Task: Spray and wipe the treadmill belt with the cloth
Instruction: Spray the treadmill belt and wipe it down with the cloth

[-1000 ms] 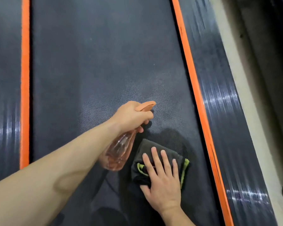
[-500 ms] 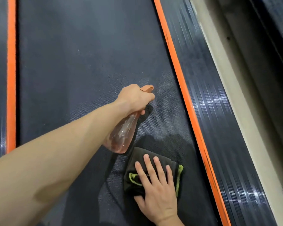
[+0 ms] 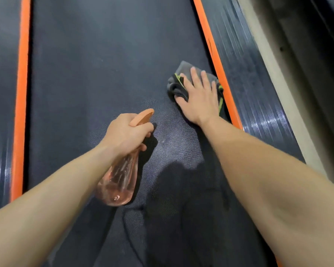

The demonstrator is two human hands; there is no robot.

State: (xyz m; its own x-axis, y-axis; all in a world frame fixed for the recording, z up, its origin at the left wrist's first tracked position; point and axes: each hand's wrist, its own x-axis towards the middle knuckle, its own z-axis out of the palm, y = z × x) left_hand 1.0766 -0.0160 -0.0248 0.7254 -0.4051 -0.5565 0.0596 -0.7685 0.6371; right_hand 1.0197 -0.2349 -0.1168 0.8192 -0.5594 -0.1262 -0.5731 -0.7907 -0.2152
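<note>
Here the right hand (image 3: 199, 97) presses the cloth (image 3: 183, 68), fingers straight, at the belt's (image 3: 104, 64) 3 o'clock edge, just beside the orange strip (image 3: 216, 60). At 7 o'clock from it, the left hand (image 3: 123, 133) grips the spray bottle (image 3: 118, 182). The bunched cloth could snag on that strip.

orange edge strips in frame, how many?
2. The left orange strip runs along the belt's left edge. The right orange strip runs along its right edge, beside the cloth, and is partly hidden lower down by the right forearm.
</note>
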